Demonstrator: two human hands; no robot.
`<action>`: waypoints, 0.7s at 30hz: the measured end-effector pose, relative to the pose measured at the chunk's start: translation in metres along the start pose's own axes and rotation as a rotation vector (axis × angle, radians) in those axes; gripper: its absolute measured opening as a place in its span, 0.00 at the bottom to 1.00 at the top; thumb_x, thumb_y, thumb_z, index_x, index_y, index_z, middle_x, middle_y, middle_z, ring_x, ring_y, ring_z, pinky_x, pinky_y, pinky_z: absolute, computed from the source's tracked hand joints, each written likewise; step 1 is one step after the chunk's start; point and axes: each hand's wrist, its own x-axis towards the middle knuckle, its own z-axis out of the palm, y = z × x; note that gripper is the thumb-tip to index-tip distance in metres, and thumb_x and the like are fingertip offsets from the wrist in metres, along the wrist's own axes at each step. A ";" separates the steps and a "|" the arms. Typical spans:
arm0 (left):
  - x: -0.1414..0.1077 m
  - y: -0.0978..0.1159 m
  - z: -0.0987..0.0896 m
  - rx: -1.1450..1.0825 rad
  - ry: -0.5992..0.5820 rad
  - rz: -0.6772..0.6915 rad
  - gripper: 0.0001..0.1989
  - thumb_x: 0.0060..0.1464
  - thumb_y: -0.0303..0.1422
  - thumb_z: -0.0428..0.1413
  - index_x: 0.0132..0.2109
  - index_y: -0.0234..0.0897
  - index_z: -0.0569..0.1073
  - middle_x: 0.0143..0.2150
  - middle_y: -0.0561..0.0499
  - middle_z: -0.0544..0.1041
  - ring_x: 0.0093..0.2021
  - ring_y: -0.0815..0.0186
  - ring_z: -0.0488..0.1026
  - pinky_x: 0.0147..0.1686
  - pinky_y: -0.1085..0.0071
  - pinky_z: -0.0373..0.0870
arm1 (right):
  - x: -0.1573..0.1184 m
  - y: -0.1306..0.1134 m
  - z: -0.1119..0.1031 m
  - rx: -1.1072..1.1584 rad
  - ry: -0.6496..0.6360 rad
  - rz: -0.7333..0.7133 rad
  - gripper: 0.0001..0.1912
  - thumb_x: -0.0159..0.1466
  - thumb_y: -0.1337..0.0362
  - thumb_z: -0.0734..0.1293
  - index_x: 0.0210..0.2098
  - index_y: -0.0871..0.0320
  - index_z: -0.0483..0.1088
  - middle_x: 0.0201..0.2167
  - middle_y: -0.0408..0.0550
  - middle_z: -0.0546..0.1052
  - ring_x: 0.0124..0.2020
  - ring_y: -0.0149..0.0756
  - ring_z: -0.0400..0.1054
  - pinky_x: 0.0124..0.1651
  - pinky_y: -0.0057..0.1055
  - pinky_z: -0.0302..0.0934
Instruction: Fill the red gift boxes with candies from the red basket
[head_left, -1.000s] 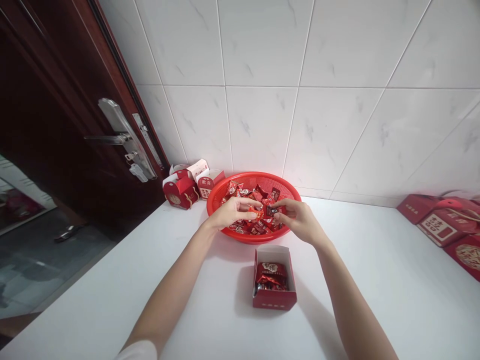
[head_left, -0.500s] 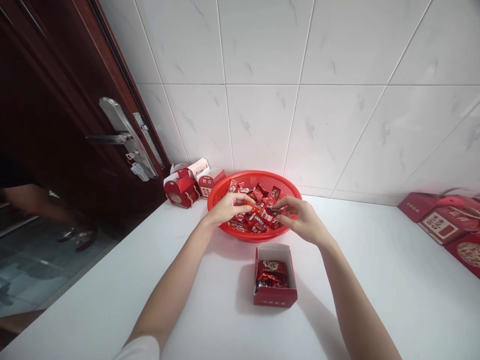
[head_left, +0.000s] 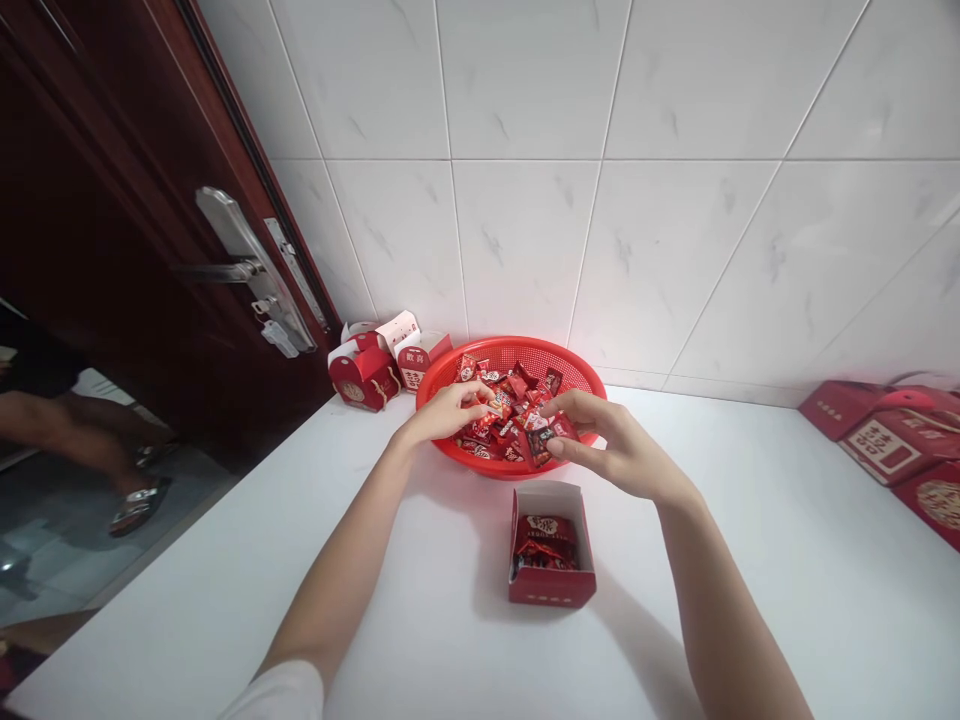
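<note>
A dark wrapped candy point(head_left: 540, 447) is held between the thumb and fingers of the right hand point(head_left: 619, 448), slightly parted around it. The fingers of the left hand point(head_left: 444, 412) are loosely curved over wrapped sweets point(head_left: 519, 384) in the red basket point(head_left: 559, 357); whether one is gripped cannot be told. Nearer the body than the fingers, an open box point(head_left: 551, 588) is placed.

Wrapped candies point(head_left: 514, 412) in red basket point(head_left: 517, 350), open red box point(head_left: 552, 588) holding more
</note>
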 end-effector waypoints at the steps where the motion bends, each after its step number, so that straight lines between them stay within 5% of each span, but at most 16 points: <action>1: 0.000 -0.002 0.000 0.026 -0.031 -0.002 0.14 0.49 0.37 0.57 0.41 0.35 0.77 0.43 0.48 0.80 0.41 0.61 0.74 0.43 0.67 0.69 | -0.002 -0.003 -0.002 -0.001 -0.035 -0.017 0.08 0.65 0.61 0.67 0.43 0.55 0.71 0.39 0.47 0.77 0.34 0.34 0.68 0.41 0.34 0.67; 7: -0.001 -0.001 -0.001 0.077 -0.126 -0.003 0.10 0.46 0.35 0.58 0.35 0.36 0.79 0.41 0.47 0.83 0.42 0.58 0.77 0.45 0.66 0.70 | -0.013 -0.021 -0.011 -0.065 -0.315 -0.060 0.02 0.64 0.68 0.68 0.37 0.55 0.71 0.31 0.41 0.75 0.31 0.31 0.66 0.37 0.29 0.63; 16: -0.008 0.009 -0.015 0.042 -0.008 0.024 0.16 0.50 0.45 0.61 0.37 0.35 0.79 0.38 0.46 0.83 0.40 0.58 0.77 0.43 0.65 0.71 | -0.020 -0.024 -0.005 -0.179 -0.439 0.004 0.07 0.59 0.74 0.67 0.33 0.55 0.70 0.32 0.42 0.77 0.30 0.31 0.68 0.31 0.27 0.60; 21: -0.019 0.021 -0.022 0.017 -0.186 0.093 0.18 0.53 0.46 0.61 0.42 0.36 0.81 0.42 0.46 0.83 0.43 0.58 0.77 0.44 0.67 0.72 | -0.019 -0.024 0.002 -0.170 -0.497 0.022 0.07 0.59 0.74 0.67 0.31 0.55 0.73 0.34 0.44 0.80 0.34 0.35 0.71 0.33 0.29 0.63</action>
